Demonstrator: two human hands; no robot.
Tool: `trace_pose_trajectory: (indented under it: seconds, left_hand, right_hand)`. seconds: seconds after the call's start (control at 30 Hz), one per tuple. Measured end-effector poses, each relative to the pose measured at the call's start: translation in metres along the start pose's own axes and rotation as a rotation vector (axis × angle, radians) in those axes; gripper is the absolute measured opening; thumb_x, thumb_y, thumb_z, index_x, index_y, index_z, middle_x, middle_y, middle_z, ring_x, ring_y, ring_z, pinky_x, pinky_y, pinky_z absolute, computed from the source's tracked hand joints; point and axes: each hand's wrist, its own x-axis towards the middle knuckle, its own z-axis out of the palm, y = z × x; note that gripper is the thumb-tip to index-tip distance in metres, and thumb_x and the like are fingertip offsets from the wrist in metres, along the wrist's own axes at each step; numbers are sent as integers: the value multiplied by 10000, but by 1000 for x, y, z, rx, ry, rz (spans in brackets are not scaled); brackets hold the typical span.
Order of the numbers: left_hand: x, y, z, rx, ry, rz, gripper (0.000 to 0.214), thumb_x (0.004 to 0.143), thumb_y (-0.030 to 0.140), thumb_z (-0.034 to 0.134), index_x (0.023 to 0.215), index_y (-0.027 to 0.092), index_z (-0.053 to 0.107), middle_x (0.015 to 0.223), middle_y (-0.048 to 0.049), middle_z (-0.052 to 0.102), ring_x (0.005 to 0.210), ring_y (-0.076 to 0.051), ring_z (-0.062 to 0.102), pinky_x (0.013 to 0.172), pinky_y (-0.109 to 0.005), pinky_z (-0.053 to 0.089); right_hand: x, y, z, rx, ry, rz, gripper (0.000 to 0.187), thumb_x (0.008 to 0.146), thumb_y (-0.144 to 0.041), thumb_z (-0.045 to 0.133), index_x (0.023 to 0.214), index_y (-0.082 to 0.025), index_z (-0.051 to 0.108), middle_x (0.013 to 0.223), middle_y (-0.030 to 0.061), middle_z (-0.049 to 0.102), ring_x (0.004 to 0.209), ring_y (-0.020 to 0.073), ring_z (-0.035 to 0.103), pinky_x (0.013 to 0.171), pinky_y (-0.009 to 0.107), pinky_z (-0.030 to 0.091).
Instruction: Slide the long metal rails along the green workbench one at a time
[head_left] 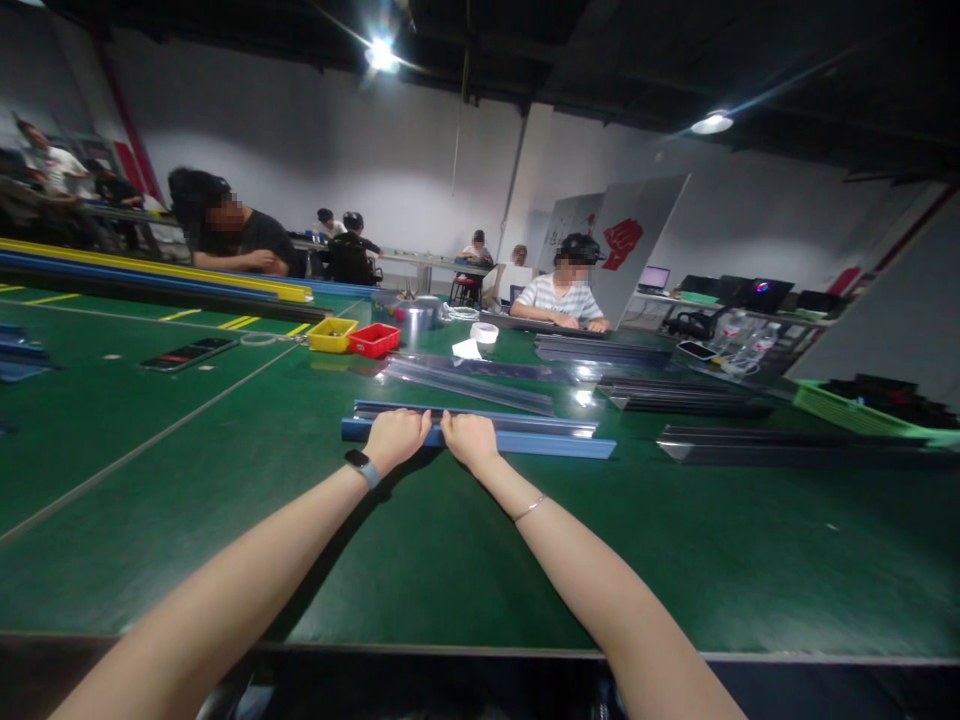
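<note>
A long blue strip lies across the green table in front of me, with a grey metal strip right behind it. My left hand, with a watch on its wrist, is curled over the blue strip near its left end. My right hand, with a thin bracelet on its wrist, grips the same strip right beside the left hand. Both arms are stretched far forward, and the fingertips are hidden behind the strip.
Further back lie clear plastic strips and dark metal strips. A yellow bin and a red bin stand at mid table, with a tape roll nearby. Phones lie to the left. Several people sit at the far side.
</note>
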Motion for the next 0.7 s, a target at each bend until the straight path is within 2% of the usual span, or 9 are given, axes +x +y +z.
trace_pose_trajectory:
  seconds: [0.33,0.7]
  left_hand:
    - [2,-5,2,27,7,-40,609,862,410,163,635,96,632,643,-140,619,633,-219,595,575,-301,397]
    - [-2,-4,-2,2,56,17,534,877,357,188,672,114,618,687,-111,628,665,-182,587,611,-278,389]
  right_hand:
    - [-3,-1,-1,-13,-2,-42,508,889,-366,234,727,-134,656,721,108,659,676,155,606,619,230,400]
    - [-4,1,-2,12,-3,-96,500,898,-358,206,740,-159,637,761,86,660,713,141,603,636,224,386]
